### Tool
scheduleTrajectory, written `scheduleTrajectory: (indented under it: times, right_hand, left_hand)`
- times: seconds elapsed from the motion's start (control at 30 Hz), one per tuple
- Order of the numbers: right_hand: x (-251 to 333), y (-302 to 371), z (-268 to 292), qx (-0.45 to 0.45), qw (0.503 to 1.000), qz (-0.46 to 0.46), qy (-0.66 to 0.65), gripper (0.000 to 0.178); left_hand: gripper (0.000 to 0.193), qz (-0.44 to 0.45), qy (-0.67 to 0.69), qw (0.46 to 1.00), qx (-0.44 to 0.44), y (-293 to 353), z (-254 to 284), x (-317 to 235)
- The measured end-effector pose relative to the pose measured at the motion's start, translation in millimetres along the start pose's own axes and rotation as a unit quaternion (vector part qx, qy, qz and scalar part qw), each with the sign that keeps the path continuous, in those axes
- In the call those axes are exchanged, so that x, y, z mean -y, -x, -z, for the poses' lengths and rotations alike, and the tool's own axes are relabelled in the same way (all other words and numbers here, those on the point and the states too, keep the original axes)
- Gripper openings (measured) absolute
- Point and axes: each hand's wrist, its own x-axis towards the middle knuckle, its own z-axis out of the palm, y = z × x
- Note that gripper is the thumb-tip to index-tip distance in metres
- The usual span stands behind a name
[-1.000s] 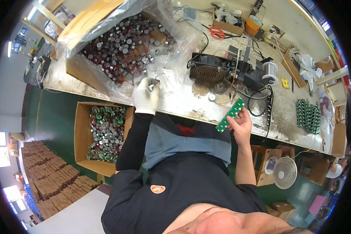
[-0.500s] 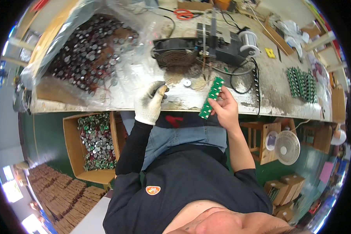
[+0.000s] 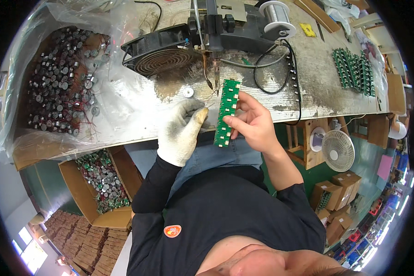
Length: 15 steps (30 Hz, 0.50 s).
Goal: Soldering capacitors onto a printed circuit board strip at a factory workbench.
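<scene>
My left hand (image 3: 179,133) wears a white glove with stained fingertips. Its thumb and forefinger are pinched on a thin wire (image 3: 210,105), close to the board's left edge. Just beyond the glove lies a small round silver motor (image 3: 188,92) with fine leads on the bench. Bare and closed, my right hand (image 3: 255,123) grips a long green circuit board (image 3: 227,112) by its right edge, thumb on top. The strip stands nearly lengthwise to me, with a row of small white connectors. Its far end is beside the soldering iron tip (image 3: 217,85).
A black fan (image 3: 158,55) and a solder spool (image 3: 277,18) sit by the soldering stand (image 3: 214,32). Plastic-lined, the box at left holds many motors (image 3: 62,78). More green boards (image 3: 354,71) are stacked at right. Below the bench edge stands a carton (image 3: 80,195) of wired parts.
The board has swung more upright and come left, closer to the gloved hand and the iron. My view has shifted toward the bench, so the fan and stand look larger.
</scene>
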Motion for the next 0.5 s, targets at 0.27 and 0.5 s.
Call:
scheduleTrajectory:
  times: [0.27,0.5]
  right_hand:
    - [4,-1,-1,0.031,0.999,-0.020,-0.030,0.052]
    - [4,-2,-3,0.052,0.998,-0.027,-0.032,0.053]
  left_hand:
    - [0.022,-0.009,0.019,1.000,0.002,-4,-1,5]
    - [0.019,-0.025,0.012,1.000,-0.003,-9,-7,-5]
